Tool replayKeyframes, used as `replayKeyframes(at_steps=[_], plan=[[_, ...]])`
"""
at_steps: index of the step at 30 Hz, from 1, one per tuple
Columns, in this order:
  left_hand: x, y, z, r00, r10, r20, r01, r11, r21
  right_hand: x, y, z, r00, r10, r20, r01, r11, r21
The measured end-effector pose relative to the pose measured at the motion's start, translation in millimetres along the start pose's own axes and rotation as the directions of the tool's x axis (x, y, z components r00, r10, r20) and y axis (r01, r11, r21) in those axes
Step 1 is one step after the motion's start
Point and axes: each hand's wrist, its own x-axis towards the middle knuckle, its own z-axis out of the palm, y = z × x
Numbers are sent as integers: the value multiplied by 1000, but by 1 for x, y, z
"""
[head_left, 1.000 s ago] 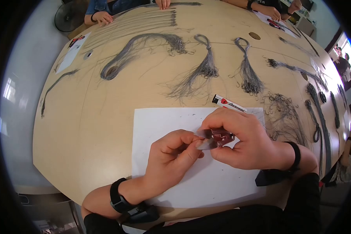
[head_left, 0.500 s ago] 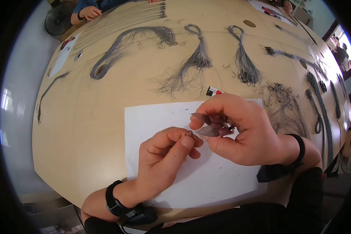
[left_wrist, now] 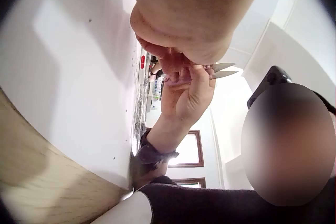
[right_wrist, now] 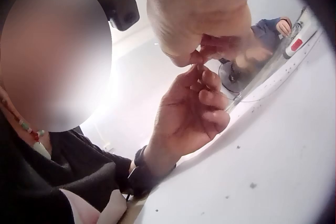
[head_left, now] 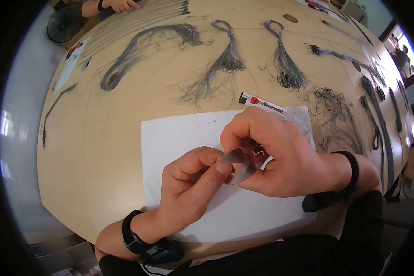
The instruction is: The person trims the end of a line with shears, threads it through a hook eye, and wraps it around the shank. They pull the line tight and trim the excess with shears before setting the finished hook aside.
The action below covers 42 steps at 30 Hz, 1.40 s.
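Over a white sheet of paper (head_left: 165,138), my right hand (head_left: 285,158) grips thread snips with dark red handles (head_left: 256,154). Their two pointed blades (head_left: 244,175) stand apart and overlap the tips of my left fingers. With thumb and forefinger, my left hand (head_left: 188,186) pinches a small piece mostly hidden by the fingers; I cannot tell its exact kind. In the right wrist view a thin line (right_wrist: 256,100) curves away beside the left hand (right_wrist: 189,111). The blades (left_wrist: 224,70) point out past the fingers in the left wrist view.
A white marker (head_left: 264,104) lies beyond the paper. Past it are tied bundles of hooked lines (head_left: 280,57) (head_left: 227,57) and a long grey bundle (head_left: 129,53). Loose hooked lines (head_left: 333,115) spread at the right. Another person's hand (head_left: 122,4) is at the far edge.
The snips first drew back from the left fingertips, baring a small dark piece pinched there, then came back over them with the blades wider apart. The view has shifted slightly.
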Motion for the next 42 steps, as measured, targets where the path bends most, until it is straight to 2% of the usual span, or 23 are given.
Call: replayKeyframes(at_steps=[3,5,7,9,11,12,13,15,16,17,19,20,22,27,29,33,38,42], plan=[[0,1,2,1000,6,7,-5,998,-61,-2,0,3,1000,-13,-8,12,999,-39],[1,4,0,1000,5,30,-8,994,107,-2,4,5,1000,4,-15,-4,999,-45],[0,2,1,1000,10,19,-10,1000,28,0,9,7,978,-210,4,210,973,-93],[3,-1,5,1000,13,-1,-13,999,-40,-3,6,2,986,-165,28,166,984,-63],[0,2,2,1000,7,17,-6,998,-67,-1,6,4,984,-171,43,174,979,-106],[-1,1,3,1000,-14,-21,11,994,-109,2,6,8,982,-184,47,188,979,-82],[-2,1,2,999,-17,-30,14,995,-99,2,7,9,984,-179,17,179,981,-78],[0,0,3,998,37,46,-27,978,-208,0,7,5,988,-149,-44,144,984,-100],[0,6,4,993,-119,9,119,978,-174,0,3,3,998,-23,-53,21,998,-51],[0,8,4,993,-119,4,118,979,-169,1,3,2,998,-28,-51,26,999,-47],[2,11,4,963,-261,-68,246,953,-174,2,4,-2,998,-48,-30,48,999,23],[2,11,4,963,-260,-71,245,954,-173,3,5,-4,995,-97,-20,97,995,-25],[3,9,4,981,-183,-56,174,975,-140,3,5,-4,995,-96,-27,95,995,-25],[1,7,3,985,-164,-60,155,979,-133,3,5,0,994,-100,-54,101,995,17],[1,7,4,986,-156,-62,146,980,-135,2,2,0,1000,13,-4,-13,998,53],[0,1,1,991,-137,-3,136,983,-122,0,1,3,1000,-8,-4,8,1000,-4],[0,5,2,978,-208,-13,205,970,-134,0,-1,2,1000,-3,0,3,996,-85],[1,8,4,961,-270,-60,253,945,-206,3,7,-6,995,-92,-45,92,996,6]])
